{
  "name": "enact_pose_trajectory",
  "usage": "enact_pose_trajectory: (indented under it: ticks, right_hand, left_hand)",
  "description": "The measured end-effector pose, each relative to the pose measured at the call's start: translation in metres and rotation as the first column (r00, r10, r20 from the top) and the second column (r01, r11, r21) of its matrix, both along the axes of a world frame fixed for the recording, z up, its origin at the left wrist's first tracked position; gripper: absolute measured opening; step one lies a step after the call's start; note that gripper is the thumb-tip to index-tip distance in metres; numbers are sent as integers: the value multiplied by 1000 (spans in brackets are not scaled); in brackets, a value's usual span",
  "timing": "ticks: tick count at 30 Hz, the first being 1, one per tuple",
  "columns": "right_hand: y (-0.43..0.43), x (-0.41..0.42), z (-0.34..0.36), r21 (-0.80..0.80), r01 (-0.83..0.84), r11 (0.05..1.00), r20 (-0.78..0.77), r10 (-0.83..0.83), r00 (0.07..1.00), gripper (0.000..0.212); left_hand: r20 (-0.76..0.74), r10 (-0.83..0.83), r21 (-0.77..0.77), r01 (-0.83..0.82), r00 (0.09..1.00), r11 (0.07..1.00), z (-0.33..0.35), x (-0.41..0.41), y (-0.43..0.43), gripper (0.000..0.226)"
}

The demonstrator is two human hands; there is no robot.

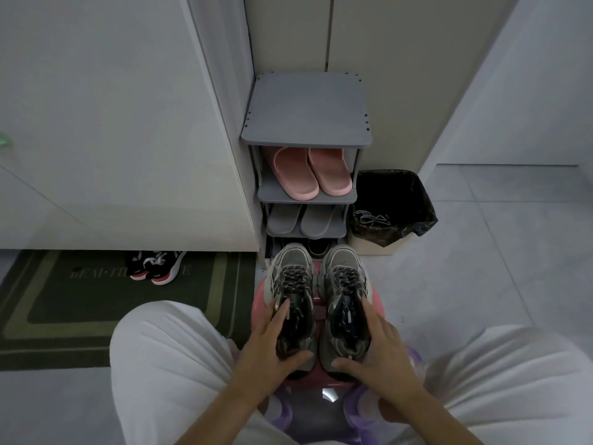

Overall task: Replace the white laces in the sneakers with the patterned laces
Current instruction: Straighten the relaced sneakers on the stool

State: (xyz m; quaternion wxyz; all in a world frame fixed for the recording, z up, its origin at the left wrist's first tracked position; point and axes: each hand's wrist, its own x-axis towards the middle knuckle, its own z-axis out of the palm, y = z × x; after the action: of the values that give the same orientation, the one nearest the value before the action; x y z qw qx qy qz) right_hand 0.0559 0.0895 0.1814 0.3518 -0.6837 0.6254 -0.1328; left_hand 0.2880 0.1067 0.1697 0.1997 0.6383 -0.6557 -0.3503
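You are in a home entryway. Identify it by the grey shoe rack (pixel 306 110) holding pink slippers (pixel 311 175) and grey slippers (pixel 301 221), the green doormat (pixel 80 303) beside it, the lined waste bin (pixel 391 207) and the pale tiled floor (pixel 497 252).

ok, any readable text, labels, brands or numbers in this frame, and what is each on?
"BEAUTI…", then "E" after a gap: faint lettering on the doormat. The black sneakers cover the middle, so the full wording cannot be read.
Grey sneakers: any brand marks or insole print are too dark and blurred to read.
No other text, numbers or signs are visible.
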Motion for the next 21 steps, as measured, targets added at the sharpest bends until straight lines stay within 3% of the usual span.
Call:
enact_pose_trajectory:
  ticks: [3, 8, 13, 17, 21]
  right_hand:
    - [4, 19, -6, 90, 108, 990, 157, -121, 980, 141]
    - [12, 36, -19, 68, 384, 921, 282, -387, 878, 112]
    - [22, 45, -21, 95, 497, 863, 439, -484, 757, 101]
    - [22, 51, -17, 132, 536, 834, 444, -533, 720, 58]
    - [19, 51, -19, 107, 544, 832, 465, -525, 713, 55]
  left_hand:
    - [-26, 37, 13, -37, 999, 999, -4, -11, 0, 117]
    - [-89, 154, -73, -160, 984, 984, -4, -24, 1, 126]
    - [-273, 294, -34, -315, 916, 949, -6, -31, 9, 120]
    - [-198, 330, -35, -343, 923, 939, -10, -34, 10, 108]
    - [-157, 363, -22, -371, 918, 928, -7, -40, 13, 101]
